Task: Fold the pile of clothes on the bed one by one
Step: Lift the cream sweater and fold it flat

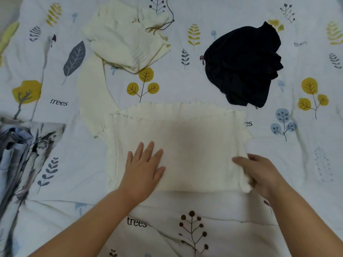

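Two hands on cream sweater (185, 145): left hand (143, 167) flat, right hand (259, 173) fingers pinching hem.

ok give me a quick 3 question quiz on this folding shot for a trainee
1. True or false: the left hand lies flat on the cream knit top.
2. Which hand pinches the top's edge: A left, B right, C neither?
3. What colour is the crumpled garment at the far right of the bed?

Key
1. True; its fingers are straight and spread on the knit.
2. B; the right hand grips the right edge, thumb on top.
3. Black or very dark navy; it lies apart from the other cream garment.
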`<action>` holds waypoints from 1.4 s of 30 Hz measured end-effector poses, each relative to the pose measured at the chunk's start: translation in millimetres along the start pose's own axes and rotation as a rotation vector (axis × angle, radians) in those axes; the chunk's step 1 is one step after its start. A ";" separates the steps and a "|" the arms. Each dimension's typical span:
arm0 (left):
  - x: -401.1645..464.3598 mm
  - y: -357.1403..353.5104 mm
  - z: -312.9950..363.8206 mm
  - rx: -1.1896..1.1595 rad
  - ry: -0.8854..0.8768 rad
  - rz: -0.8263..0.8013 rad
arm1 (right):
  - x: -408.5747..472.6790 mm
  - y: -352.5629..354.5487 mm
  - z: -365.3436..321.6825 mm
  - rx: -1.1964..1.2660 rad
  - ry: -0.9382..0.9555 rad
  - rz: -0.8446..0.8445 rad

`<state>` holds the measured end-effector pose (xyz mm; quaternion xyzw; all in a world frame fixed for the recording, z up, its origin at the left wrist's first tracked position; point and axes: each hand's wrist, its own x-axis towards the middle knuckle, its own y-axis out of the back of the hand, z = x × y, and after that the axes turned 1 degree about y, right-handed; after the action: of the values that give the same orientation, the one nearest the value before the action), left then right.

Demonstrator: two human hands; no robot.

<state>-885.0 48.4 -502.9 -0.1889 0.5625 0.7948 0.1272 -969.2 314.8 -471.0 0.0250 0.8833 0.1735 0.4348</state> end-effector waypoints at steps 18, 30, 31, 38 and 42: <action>14.1 99.8 -26.2 -1.230 0.304 0.006 | -130.2 -189.6 -43.3 -0.772 0.876 -0.161; 14.1 58.1 -43.3 -0.365 0.344 0.455 | -83.3 -177.1 -25.6 -0.933 0.627 -0.056; 9.0 50.2 -40.0 -0.289 0.259 0.427 | -83.7 -176.6 -27.7 -0.899 0.654 -0.028; -4.1 -17.2 -81.8 0.022 -0.009 0.298 | -65.7 -193.2 24.6 -0.995 0.657 0.102; 3.3 -26.0 -89.9 -0.029 -0.034 0.286 | -56.4 -196.8 41.9 -1.041 0.743 0.163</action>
<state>-863.1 -27.6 -553.0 -0.0951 0.5697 0.8161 0.0195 -880.7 131.1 -516.3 -0.1840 0.7705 0.6090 0.0406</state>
